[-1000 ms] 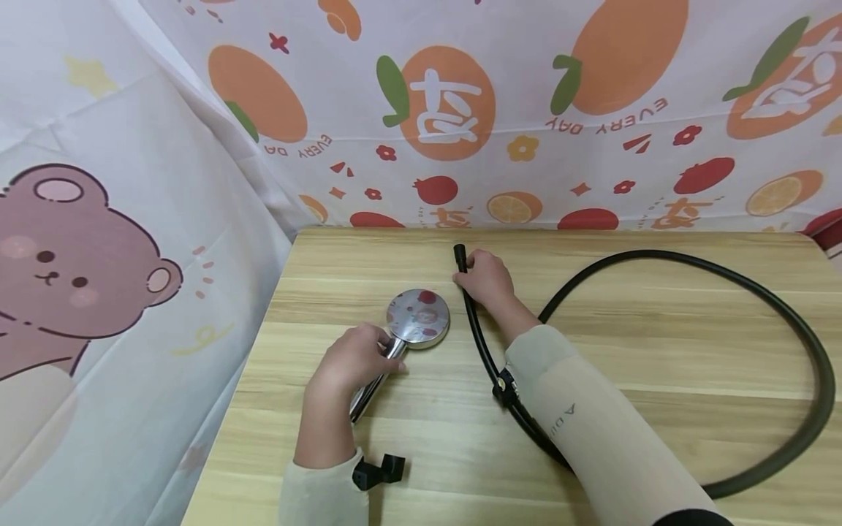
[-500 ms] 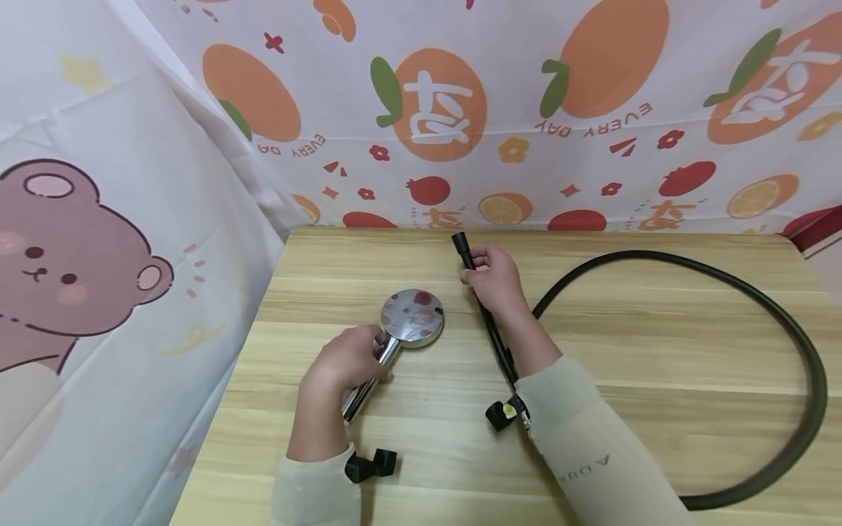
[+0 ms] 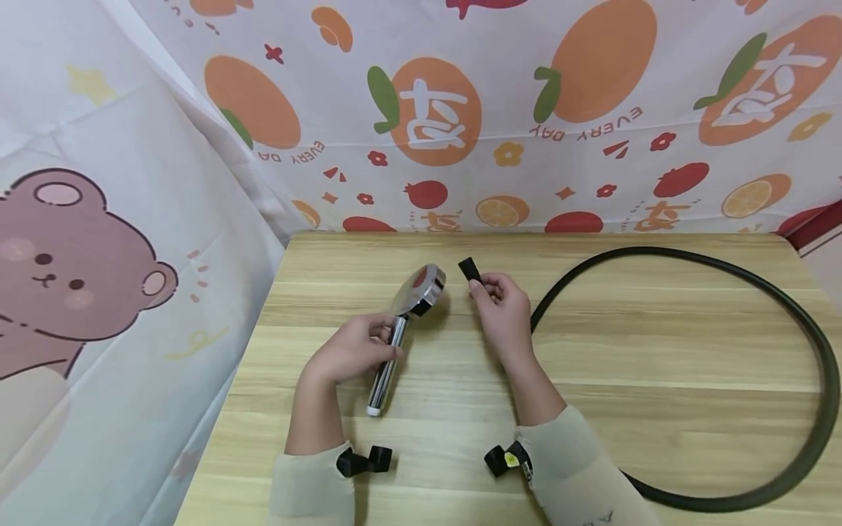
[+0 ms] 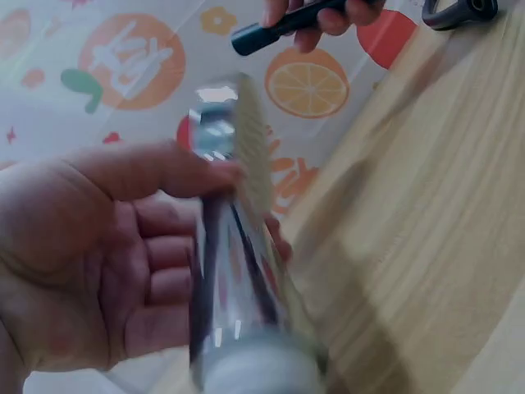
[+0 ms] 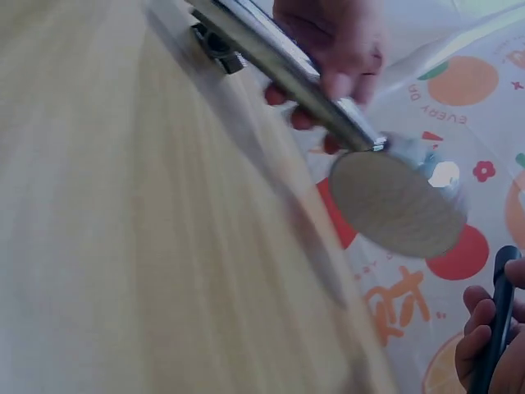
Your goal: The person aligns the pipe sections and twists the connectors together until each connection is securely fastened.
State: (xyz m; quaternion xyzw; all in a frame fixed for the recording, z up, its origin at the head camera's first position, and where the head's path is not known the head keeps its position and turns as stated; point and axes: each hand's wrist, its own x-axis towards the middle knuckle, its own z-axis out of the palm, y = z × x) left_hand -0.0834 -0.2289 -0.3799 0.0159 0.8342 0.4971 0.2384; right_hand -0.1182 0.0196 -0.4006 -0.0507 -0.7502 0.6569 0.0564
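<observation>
Lowest in the frame, the thick, black, flexible hose sweeps in a loop across the right side of the pale wood-grain desk; its springy bend might tug or twist the end being held. At centre, the left hand grips the shiny chrome shower head by its handle, which appears raised off the desk, the white-tipped end toward the bottom. That smooth, round handle could roll in the fingers, since the disc-shaped head probably puts weight above the grip. Slightly farther, right of centre, the right hand pinches the hose just below its black end fitting, which tilts toward the upper left; a loose pinch could let it turn or slip. Behind hangs the white, fruit-printed cloth.
</observation>
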